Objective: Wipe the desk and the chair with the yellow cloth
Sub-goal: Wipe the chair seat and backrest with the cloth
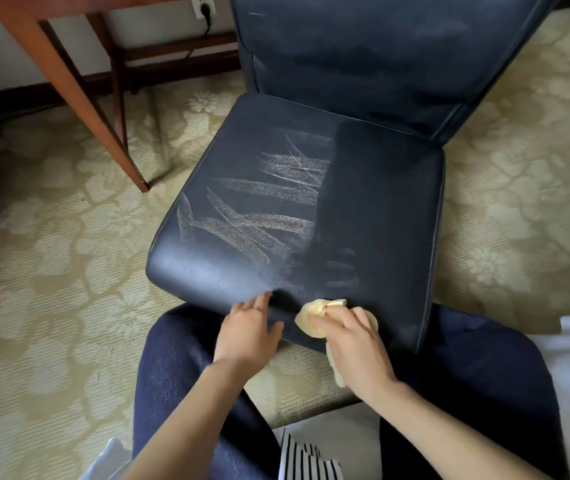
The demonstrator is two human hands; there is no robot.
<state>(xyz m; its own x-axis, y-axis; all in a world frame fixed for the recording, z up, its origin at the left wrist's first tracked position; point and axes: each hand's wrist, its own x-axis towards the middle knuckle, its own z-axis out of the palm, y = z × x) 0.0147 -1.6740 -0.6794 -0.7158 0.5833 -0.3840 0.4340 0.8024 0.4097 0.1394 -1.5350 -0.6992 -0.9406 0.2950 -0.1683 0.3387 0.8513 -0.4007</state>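
Note:
A dark blue leather chair (373, 209) stands in front of me, its seat marked with pale chalky streaks (262, 209) on the left half; the right half looks darker. The yellow cloth (311, 317) lies bunched on the seat's front edge, with a tail hanging down below my palm. My right hand (356, 344) presses on the cloth, fingers curled over it. My left hand (247, 332) rests flat on the seat's front edge just left of the cloth, fingers spread. Only the wooden legs of the desk (68, 84) show at the upper left.
Patterned beige carpet (51, 289) surrounds the chair. A wall socket with a black plug and cable (205, 10) sits behind the desk legs. My knees in dark blue trousers (179, 368) flank the seat's front edge.

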